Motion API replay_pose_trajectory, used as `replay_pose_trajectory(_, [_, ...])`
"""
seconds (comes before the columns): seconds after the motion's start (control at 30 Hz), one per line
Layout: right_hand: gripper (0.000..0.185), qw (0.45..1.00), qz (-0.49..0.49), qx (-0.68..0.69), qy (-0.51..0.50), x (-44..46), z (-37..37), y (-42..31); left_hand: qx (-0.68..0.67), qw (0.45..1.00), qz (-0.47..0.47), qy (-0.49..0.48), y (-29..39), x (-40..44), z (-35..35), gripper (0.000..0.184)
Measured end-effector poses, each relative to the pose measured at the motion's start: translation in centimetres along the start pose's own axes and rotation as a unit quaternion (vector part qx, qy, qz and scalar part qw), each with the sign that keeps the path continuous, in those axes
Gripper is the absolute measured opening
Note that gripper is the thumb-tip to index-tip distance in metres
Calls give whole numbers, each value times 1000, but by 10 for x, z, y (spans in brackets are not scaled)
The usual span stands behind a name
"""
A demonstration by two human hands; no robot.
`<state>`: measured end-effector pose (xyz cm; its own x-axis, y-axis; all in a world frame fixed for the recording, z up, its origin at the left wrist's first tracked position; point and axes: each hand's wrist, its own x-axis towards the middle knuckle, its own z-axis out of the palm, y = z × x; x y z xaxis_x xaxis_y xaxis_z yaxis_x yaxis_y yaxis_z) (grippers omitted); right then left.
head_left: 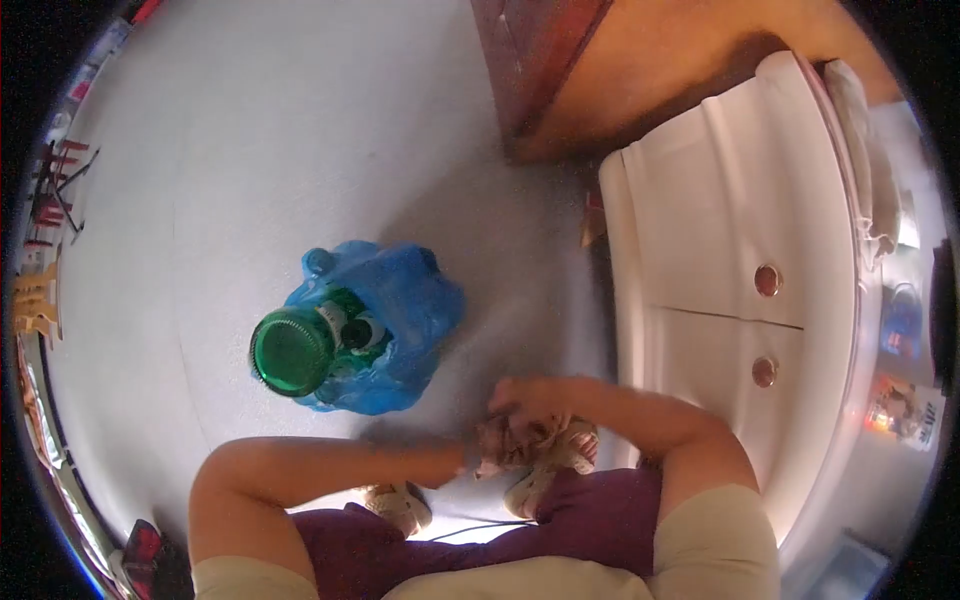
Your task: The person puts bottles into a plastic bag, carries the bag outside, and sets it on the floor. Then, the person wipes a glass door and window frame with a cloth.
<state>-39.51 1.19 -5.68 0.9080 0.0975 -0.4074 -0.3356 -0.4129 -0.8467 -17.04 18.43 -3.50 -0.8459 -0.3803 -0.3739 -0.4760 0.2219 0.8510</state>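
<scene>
My right hand [530,402] is bent inward in front of my knees, its fingers curled down. Close by, my left hand [494,442] meets it, smeared and partly covered. Something brownish and crumpled shows around the fingers, but I cannot make out what it is. Both hands hover above my right sandal [580,450]. To their left, a blue plastic bag [410,300] sits on the floor. A green glass bottle [292,352] pokes out of its opening, base towards me, with more green bottles inside.
A cream cabinet [700,220] with round knobs stands on the right, beside an orange-brown wooden piece of furniture [640,80]. Grey floor [230,180] stretches away on the left. Red chairs [60,190] show at the far left edge. A dark cable [480,526] lies between my feet.
</scene>
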Motion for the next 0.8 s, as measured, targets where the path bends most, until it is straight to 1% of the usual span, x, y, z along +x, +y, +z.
replay_pose_trajectory(0.03, [65,994,42,-38,98,6,-9,9,64,994,8,-93,-28,-24,4,17])
replay_pose_trajectory(0.07, [73,974,83,-75,196,14,-20,18,126,974,16,-186,-54,-50,-1,24])
replay_pose_trajectory(0.1, [87,956,128,114,239,9,-62,-26,70,982,-65,-166,-47,-78,-35,29])
replay_pose_trajectory(0.13, [101,899,168,299,272,4,-99,-78,63,964,-202,-160,-39,-100,-62,34])
replay_pose_trajectory(0.17, [107,912,139,249,295,10,-102,-86,57,930,-334,-143,-31,-122,-88,41])
replay_pose_trajectory(0.2, [114,921,110,197,317,15,-105,-91,19,928,-371,6,-43,-150,-88,46])
replay_pose_trajectory(0.23, [121,927,82,143,338,19,-108,-98,-24,912,-377,162,-56,-178,-89,59])
replay_pose_trajectory(0.27, [125,923,62,134,356,25,-109,-107,-28,935,-301,186,-64,-190,-100,61])
replay_pose_trajectory(0.3, [129,918,44,126,374,31,-109,-117,-240,876,-258,329,-43,-191,-117,60])
replay_pose_trajectory(0.43, [134,885,9,124,448,47,-105,-137,-361,799,-219,428,-15,-167,-132,60])
replay_pose_trajectory(0.53, [134,878,-8,87,470,55,-94,-133,-444,726,-187,491,-9,-159,-140,60])
replay_pose_trajectory(0.57, [133,864,-5,137,485,59,-86,-127,-460,723,-176,485,-26,-159,-135,60])
replay_pose_trajectory(0.67, [129,805,12,280,523,52,-77,-121,-402,771,-158,467,-29,-136,-160,72])
replay_pose_trajectory(0.73, [125,751,35,375,543,26,-89,-135,-399,806,-110,424,-21,-115,-187,91])
replay_pose_trajectory(0.77, [122,746,59,348,565,16,-90,-127,-390,817,-81,418,-33,-100,-194,99])
replay_pose_trajectory(0.8, [120,739,82,320,587,7,-90,-115,-396,822,-79,402,-37,-84,-207,107])
